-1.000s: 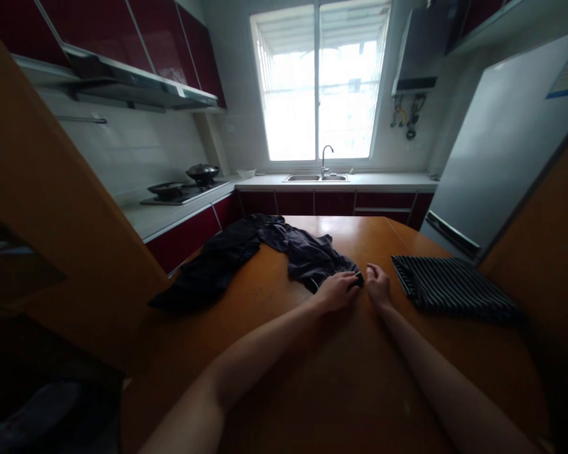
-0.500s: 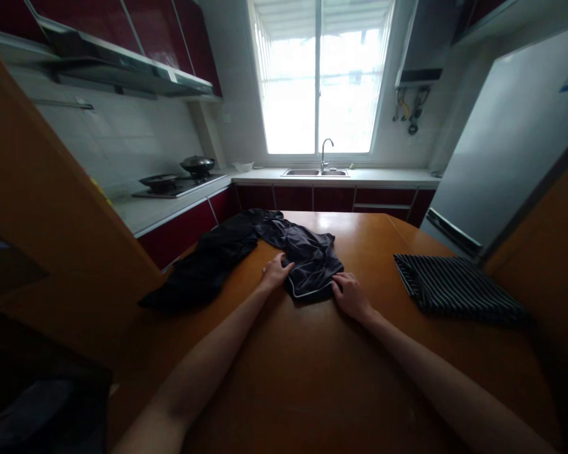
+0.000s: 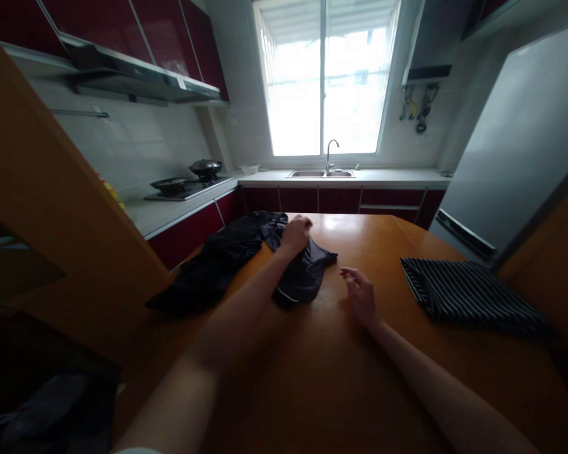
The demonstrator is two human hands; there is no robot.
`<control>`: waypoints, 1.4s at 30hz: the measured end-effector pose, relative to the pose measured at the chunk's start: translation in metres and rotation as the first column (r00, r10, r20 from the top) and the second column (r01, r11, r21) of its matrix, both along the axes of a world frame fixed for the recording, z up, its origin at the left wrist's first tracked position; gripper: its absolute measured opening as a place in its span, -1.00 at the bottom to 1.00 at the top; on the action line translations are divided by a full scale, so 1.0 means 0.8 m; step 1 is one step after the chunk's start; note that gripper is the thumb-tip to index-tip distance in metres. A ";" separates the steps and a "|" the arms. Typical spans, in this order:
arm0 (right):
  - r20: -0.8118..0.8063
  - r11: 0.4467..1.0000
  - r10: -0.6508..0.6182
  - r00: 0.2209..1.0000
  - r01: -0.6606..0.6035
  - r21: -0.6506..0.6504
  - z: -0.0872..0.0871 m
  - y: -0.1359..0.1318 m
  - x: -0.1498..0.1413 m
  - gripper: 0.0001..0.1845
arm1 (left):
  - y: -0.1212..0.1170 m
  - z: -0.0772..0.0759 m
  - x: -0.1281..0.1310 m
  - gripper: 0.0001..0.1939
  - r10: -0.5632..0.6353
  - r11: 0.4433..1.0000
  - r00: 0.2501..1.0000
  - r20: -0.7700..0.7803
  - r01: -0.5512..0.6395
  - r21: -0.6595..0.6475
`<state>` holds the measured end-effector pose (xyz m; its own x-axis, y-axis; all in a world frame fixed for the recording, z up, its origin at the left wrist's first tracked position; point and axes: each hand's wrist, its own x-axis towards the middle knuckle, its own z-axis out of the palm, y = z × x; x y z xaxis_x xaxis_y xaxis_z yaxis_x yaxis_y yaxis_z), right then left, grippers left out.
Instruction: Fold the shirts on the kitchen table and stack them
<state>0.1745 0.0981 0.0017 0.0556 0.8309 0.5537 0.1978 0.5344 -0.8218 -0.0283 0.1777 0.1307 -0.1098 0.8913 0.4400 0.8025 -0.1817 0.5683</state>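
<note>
A dark garment with a pale piped edge (image 3: 307, 274) lies crumpled on the wooden table. My left hand (image 3: 297, 234) is over its upper part, fingers curled in. The hand and forearm hide some of the cloth, and I cannot make out whether fabric is between the fingers. To the right of the garment, my right hand (image 3: 360, 295) hovers close to the tabletop, fingers loosely apart and nothing in them. A longer black piece of clothing (image 3: 213, 265) stretches along the left, meeting the dark garment at the far end.
The wooden table (image 3: 373, 378) fills the foreground. A folded black cloth with light stripes (image 3: 468, 293) rests at its right. Beyond stand a stove with pans (image 3: 206, 168), a sink (image 3: 307, 174) under the window, and a fridge (image 3: 515, 151). A wooden panel (image 3: 52, 189) rises at the left.
My left hand has left the garment's left edge and moved farther up and right over it. My right hand has let go of the lower right corner, and that side has drawn inward.
</note>
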 end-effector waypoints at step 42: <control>0.587 0.773 -0.497 0.639 0.634 -0.035 -0.015 0.065 0.160 -0.79 | -0.250 -0.036 0.013 -0.46 -0.777 0.591 0.614 -0.136 0.639 -0.493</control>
